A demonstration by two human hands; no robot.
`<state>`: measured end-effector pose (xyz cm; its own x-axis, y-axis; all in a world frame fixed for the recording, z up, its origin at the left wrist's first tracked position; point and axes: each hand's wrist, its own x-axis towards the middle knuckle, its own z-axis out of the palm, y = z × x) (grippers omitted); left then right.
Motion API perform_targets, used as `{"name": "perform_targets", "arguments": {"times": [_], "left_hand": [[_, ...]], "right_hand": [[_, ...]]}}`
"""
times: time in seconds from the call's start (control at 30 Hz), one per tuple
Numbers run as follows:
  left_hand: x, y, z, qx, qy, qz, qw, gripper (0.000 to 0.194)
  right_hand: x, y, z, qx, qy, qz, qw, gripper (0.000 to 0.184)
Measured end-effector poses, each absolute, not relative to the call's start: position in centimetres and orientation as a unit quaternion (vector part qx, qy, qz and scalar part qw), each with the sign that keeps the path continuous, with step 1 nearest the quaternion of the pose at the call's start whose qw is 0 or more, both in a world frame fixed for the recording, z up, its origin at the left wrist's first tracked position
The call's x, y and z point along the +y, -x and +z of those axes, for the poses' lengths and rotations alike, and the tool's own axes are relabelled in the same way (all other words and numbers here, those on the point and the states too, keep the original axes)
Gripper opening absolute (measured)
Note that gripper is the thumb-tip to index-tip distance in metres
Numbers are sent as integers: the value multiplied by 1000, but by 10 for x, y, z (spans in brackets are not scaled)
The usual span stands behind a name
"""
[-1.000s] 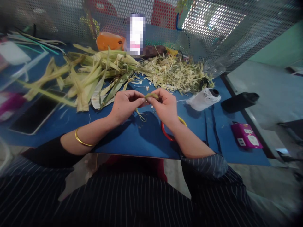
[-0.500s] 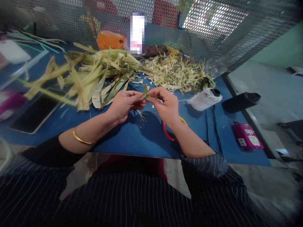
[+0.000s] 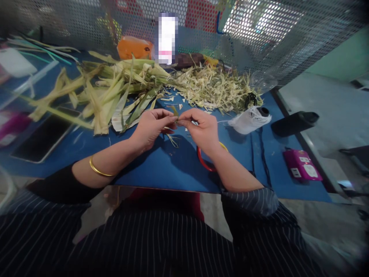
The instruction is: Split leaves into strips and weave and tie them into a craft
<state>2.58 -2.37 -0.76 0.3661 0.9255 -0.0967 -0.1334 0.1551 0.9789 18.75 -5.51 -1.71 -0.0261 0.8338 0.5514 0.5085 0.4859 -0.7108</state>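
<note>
Fingertips of my left hand [image 3: 152, 127] and my right hand [image 3: 200, 129] pinch together over the table's middle. Between them is a small green husk strip [image 3: 174, 110], its upper end poking out above the left fingertips. Most of it is covered by my fingers. Thin green strands [image 3: 173, 141] hang or lie just below my left fingers; whether they belong to the strip I cannot tell. Beneath my right wrist, partly hidden, lies a red-and-yellow ring-shaped handle [image 3: 203, 161]. White thread [image 3: 223, 121] stretches from near my right hand to a white spool [image 3: 249, 120].
Long corn husks [image 3: 100, 96] are heaped at the left beside a dark phone [image 3: 43, 138]. Shredded husk [image 3: 213, 88] is piled at the back. A black cylinder [image 3: 295, 124] and a magenta box [image 3: 302, 165] sit at the right. Perforated metal mesh [image 3: 198, 42] stands behind the blue table [image 3: 161, 173].
My fingers have shifted slightly on the husk strip, and its upper end now leans more to the left, with less green showing between the fingertips. Both hands stay in nearly the same place.
</note>
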Motion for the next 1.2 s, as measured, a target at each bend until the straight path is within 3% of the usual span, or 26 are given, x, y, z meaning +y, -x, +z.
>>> {"name": "perform_targets", "arguments": {"times": [0.4, 0.83, 1.2], "left_hand": [[-25, -27, -17, 369, -658, 468, 461, 10], [-27, -25, -10, 394, -681, 417, 456, 13], [-28, -26, -7, 390, -604, 418, 555, 18]], "right_hand": [[-56, -185, -14, -619, 534, 260, 514, 10], [-52, -190, -19, -591, 542, 284, 526, 8], [-53, -189, -16, -569, 529, 321, 541, 10]]}}
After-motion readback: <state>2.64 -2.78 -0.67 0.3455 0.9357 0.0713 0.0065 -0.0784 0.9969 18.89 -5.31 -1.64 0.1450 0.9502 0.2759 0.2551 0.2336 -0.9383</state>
